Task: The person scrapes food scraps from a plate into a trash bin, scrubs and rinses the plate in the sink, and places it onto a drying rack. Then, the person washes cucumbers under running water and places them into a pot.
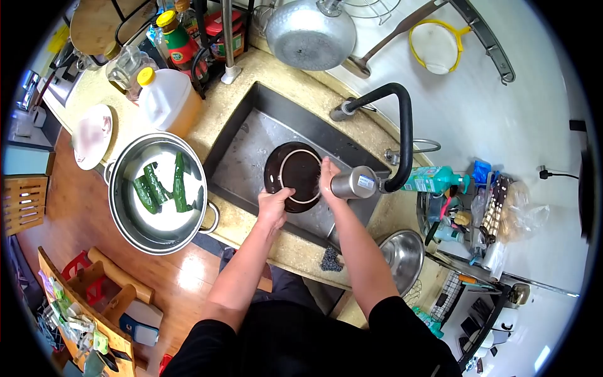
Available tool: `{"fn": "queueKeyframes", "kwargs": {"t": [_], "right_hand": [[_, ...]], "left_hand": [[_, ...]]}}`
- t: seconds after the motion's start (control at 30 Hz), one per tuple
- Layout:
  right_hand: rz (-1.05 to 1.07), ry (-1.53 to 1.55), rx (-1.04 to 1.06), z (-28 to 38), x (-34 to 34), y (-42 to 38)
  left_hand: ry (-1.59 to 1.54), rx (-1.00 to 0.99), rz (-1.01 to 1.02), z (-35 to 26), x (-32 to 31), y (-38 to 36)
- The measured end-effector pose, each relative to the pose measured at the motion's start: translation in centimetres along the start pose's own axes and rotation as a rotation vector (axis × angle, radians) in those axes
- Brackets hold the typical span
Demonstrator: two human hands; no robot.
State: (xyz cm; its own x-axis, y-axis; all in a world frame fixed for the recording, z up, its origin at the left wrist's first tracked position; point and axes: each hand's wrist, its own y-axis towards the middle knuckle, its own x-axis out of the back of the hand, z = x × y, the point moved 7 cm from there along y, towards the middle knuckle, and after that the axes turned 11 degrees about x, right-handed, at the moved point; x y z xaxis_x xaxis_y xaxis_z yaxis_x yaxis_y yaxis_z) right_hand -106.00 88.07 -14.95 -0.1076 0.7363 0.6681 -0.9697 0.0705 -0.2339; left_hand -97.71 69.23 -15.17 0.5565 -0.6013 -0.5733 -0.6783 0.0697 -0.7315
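Observation:
A round dark brown plate [293,173] is held over the sink [235,135], with its underside and pale foot ring facing up. My left hand [274,206] grips its near left rim, the thumb lying on the underside. At the right edge of the plate is my right hand [328,179], its fingers against the rim and partly hidden by the faucet head [353,183]. The black curved faucet hose [406,125] arches over from the back of the sink.
Left of the sink stands a steel pot [129,220] with several cucumber pieces [180,182] in it. Behind it are a yellow-capped jug [166,103] and a white plate [92,137]. A metal bowl [405,257] lies at right, beside a dark scrubber [331,259] on the sink edge.

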Motion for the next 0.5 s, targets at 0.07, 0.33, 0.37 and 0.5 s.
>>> {"fn": "queueKeyframes", "kwargs": {"t": [0.07,0.33,0.37,0.5], "right_hand": [[-0.263,-0.015,0.017,0.5,0.9,-0.7],[-0.199,0.561,-0.343,-0.1,-3.1,-1.5],[-0.319,0.513,-0.27,-0.5,-2.4,-1.2],[-0.273,0.736,-0.177,-0.7,-3.3,-0.7]], "left_hand": [[0.005,-0.045,-0.07,-0.2,1.0,0.7],[0.107,-0.076,-0.145,-0.1,2.7,1.0],[0.104,-0.089,-0.139,0.0,2.7,0.9],[0.089,-0.086,-0.127,0.1,2.3,1.1]]}}
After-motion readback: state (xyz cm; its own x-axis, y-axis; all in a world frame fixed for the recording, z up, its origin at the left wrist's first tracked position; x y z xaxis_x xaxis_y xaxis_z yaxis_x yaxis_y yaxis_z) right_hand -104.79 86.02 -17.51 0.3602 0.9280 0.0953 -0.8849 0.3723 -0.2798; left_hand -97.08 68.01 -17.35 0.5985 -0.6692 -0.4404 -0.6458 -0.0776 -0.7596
